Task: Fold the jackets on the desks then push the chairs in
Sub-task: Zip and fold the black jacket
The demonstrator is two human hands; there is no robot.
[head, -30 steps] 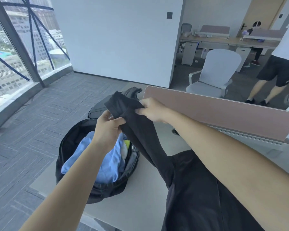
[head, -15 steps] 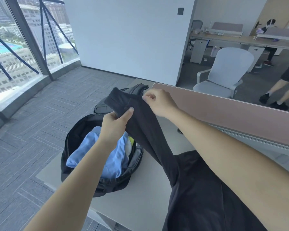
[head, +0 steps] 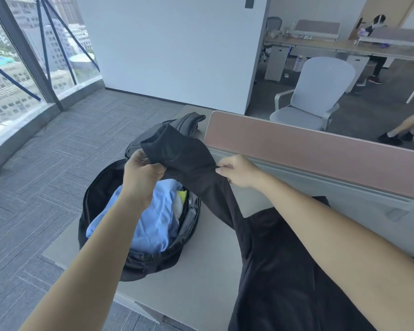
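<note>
Holding a black jacket [head: 285, 271] over the desk [head: 208, 271], I have its sleeve [head: 189, 158] lifted between both hands in the head view. My left hand [head: 142, 177] grips the sleeve just below the cuff, fingers curled round the cloth. My right hand [head: 240, 172] pinches the sleeve's other edge between thumb and fingertips.

The desk ends at my left and at its near corner, where it drops to grey carpet [head: 58, 187]; a pink divider [head: 320, 158] closes off the far side. Bare desktop shows between the jacket and the left edge.

The sleeve's long axis runs from the cuff, raised and pointing away to the upper left, down and right to the jacket's body, which lies flat on the desk under my right forearm.

An open backpack [head: 101, 194] with a blue garment [head: 148, 223] inside sits on the desk directly beneath my left hand, crowding the left corner. Beyond the divider stands a grey chair [head: 320, 91], well apart from the desk.
</note>
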